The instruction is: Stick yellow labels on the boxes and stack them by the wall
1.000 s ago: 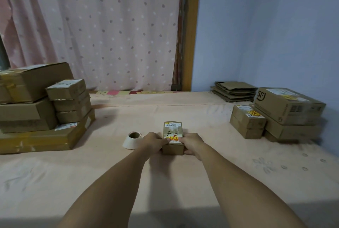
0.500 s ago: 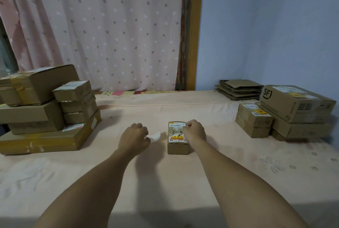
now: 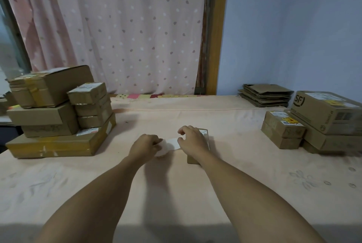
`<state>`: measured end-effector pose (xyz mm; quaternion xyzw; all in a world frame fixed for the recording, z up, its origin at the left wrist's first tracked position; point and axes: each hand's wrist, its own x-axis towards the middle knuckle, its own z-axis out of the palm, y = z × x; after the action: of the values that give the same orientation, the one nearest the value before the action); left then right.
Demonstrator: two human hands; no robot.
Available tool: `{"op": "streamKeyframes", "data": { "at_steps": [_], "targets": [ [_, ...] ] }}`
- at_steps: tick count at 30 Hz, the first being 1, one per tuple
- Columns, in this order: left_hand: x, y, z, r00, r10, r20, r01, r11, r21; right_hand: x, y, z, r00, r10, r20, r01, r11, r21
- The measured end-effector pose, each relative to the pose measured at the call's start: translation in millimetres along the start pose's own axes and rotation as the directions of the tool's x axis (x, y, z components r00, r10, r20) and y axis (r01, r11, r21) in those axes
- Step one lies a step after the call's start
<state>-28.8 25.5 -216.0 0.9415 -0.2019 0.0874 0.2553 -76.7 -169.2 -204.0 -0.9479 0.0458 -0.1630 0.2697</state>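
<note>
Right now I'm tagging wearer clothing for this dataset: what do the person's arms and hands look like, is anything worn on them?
Both forearms are bare right up to the bottom edge of the picture: no sleeves show. The left hand and the right hand are bare too, without gloves. No watch, bracelet or ring can be seen on the wrists or the visible fingers.

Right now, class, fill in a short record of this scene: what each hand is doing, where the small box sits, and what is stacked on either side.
left hand: holds the white label roll
right hand: pulls the roll's strip, above the small box
small box: centre of the peach cloth
left stack: cardboard boxes beside the curtain
right stack: labelled boxes by the blue wall
flattened cardboard: far right corner
</note>
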Motion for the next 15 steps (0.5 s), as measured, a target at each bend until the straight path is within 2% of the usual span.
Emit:
{"op": "streamKeyframes", "data": {
  "at_steps": [2, 4, 5, 11, 15],
  "targets": [
    [4.5, 0.0, -7.4, 0.99, -0.134, -0.036, 0.115, 0.937, -0.331, 0.8, -2.8, 2.7, 1.0, 0.006, -0.009, -0.006, 0.999, 0.049],
    [9.5, 3.3, -18.0, 0.97, -0.242, -0.002, 0.188, 0.758, -0.625, 2.1, -6.0, 4.0, 0.999, 0.033, -0.035, -0.029, 0.994, 0.108],
    [11.4, 4.4, -23.7, 0.963, -0.266, 0.03, 0.21, 0.681, -0.701, 2.7, -7.5, 4.3, 0.998, 0.041, -0.047, -0.035, 0.991, 0.13],
    [21.1, 11.4, -42.1, 0.944, -0.31, 0.112, 0.252, 0.461, -0.851, 1.2, -26.3, -0.6, 0.999, -0.013, -0.041, 0.023, 0.966, 0.256],
    [24.6, 21.5, -42.0, 0.94, -0.316, 0.127, 0.246, 0.371, -0.896, 0.0, -36.9, -1.8, 1.0, -0.001, 0.003, 0.0, 0.949, 0.316]
  ]
}}
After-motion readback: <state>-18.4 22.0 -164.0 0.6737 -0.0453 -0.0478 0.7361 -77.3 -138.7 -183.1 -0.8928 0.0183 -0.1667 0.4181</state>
